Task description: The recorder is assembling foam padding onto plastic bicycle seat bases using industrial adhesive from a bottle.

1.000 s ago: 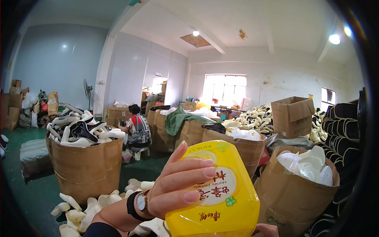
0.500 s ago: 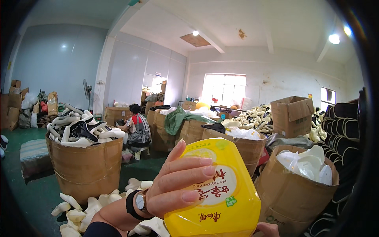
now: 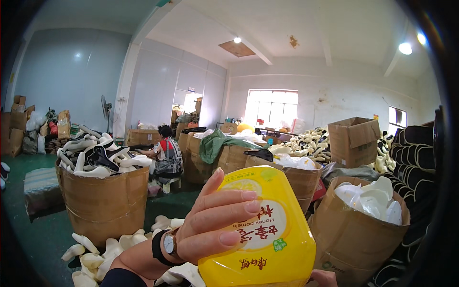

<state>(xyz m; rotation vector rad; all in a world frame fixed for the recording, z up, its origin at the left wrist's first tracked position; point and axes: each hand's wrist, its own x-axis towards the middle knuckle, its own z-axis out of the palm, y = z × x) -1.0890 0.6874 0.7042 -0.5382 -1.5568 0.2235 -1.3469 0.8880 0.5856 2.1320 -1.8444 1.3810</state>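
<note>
A large yellow plastic drink bottle (image 3: 282, 239) fills the lower middle, close in front of me. Its label has a pale round patch and a citrus slice, and the print stands upside down. My left hand (image 3: 215, 220), with a watch on the wrist, is wrapped over the bottle's left side, fingers laid across the label. At the bottle's lower right edge a small part of my right hand (image 3: 324, 278) shows, against the bottle; most of its fingers are hidden. The bottle's near end is cut off by the lower edge.
A big cardboard bin (image 3: 103, 205) of black and white curved parts stands left, with loose cream parts (image 3: 110, 256) on the floor. Another bin (image 3: 358, 239) holds white pieces at right, beside stacked black items (image 3: 413, 158). A seated co-worker (image 3: 167, 153) is farther back.
My hands and the bottle have hardly moved. In the background, the seated co-worker's arm now reaches farther left.
</note>
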